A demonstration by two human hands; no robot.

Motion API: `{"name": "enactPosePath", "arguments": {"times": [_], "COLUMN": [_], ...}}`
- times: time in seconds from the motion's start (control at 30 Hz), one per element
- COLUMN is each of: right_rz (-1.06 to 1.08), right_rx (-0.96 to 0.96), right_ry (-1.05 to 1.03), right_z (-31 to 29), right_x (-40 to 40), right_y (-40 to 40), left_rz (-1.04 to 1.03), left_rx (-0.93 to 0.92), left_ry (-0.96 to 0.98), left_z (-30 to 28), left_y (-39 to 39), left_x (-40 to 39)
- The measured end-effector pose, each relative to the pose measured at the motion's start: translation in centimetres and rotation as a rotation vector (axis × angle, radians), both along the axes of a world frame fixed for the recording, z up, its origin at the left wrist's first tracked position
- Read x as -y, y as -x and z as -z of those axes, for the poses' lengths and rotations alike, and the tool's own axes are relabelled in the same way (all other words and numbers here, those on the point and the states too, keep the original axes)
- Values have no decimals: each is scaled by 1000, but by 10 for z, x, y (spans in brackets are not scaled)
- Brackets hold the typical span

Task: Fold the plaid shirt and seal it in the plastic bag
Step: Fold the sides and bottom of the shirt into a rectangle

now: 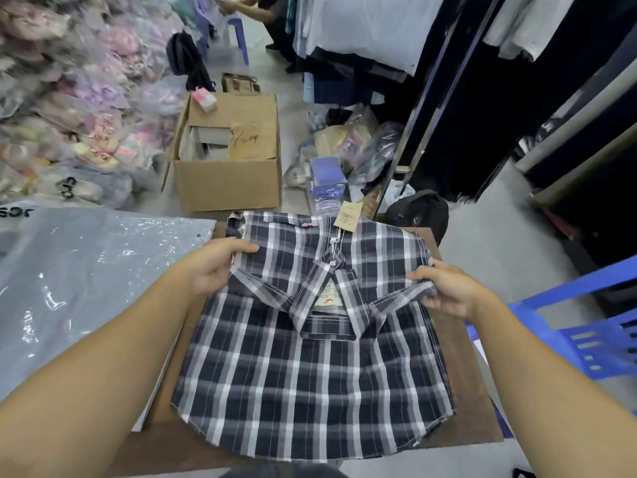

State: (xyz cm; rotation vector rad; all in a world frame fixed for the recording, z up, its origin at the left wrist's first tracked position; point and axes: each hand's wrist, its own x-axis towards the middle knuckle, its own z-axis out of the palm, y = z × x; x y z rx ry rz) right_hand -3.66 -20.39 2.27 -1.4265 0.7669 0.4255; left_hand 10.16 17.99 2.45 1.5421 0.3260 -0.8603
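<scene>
The plaid shirt (303,367), navy, grey and white, lies partly folded on a small brown table (465,384), collar facing me and a paper tag (348,217) at its far edge. My left hand (213,267) grips the shirt's left shoulder fold. My right hand (448,288) pinches the right shoulder fold. Both lift the folded upper part slightly. A clear plastic bag (79,277) lies flat to the left, overlapping the table's left edge.
An open cardboard box (227,160) stands beyond the table. Bagged clothes are heaped at the left (69,98) and by the rack (348,150). Hanging garments fill the right (482,81). A blue plastic chair (579,326) stands right of the table. A person sits at the far back (255,12).
</scene>
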Motion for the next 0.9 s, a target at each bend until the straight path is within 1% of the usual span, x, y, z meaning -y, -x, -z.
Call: {"name": "enactPosePath", "arguments": {"times": [0.03,0.07,0.1,0.2,0.23,0.3,0.37,0.4,0.43,0.5,0.53,0.57,0.6,0.67,0.7,0.77,0.83,0.9], "right_rz": [41,42,-14,-359,-388,-284,-162,-122,-93,-108,-158,-231,-311,-426,-431,-422,-364,-217], "right_rx": [9,-5,-41,-219,-254,-221,-157,-136,-121,-147,-184,-235,-297,-403,-427,-434,-350,-221], "right_ry": [-39,-54,-32,112,127,73,6,-2,-35,-152,-219,-269,-274,-206,-183,-81,19,87], "right_z": [1,1,2,18,21,24,18,16,13,5,1,3,6,18,25,25,22,19], "right_x": [3,2,0,-5,-6,-9,-12,-12,-12,-11,-11,-10,-9,-11,-13,-24,-30,-28], "right_y": [0,3,8,28,31,29,23,20,20,26,31,34,39,44,43,40,29,12], "left_rz": [-11,-4,8,181,211,190,125,109,88,96,127,169,221,349,379,366,318,205], "left_rx": [-30,-45,-46,-62,-66,-42,38,58,39,-43,-84,-115,-138,-177,-182,-170,-126,-80], "left_ry": [59,67,30,-134,-181,-213,-226,-211,-166,6,67,82,57,-43,-93,-158,-176,-142], "left_z": [-4,-5,-1,12,15,22,22,21,18,8,8,7,11,20,25,28,24,17], "left_y": [0,1,3,14,17,16,14,13,12,14,15,17,18,23,25,26,22,9], "left_x": [-3,-8,-13,-25,-27,-26,-21,-18,-16,-20,-26,-32,-39,-46,-46,-41,-31,-16]}}
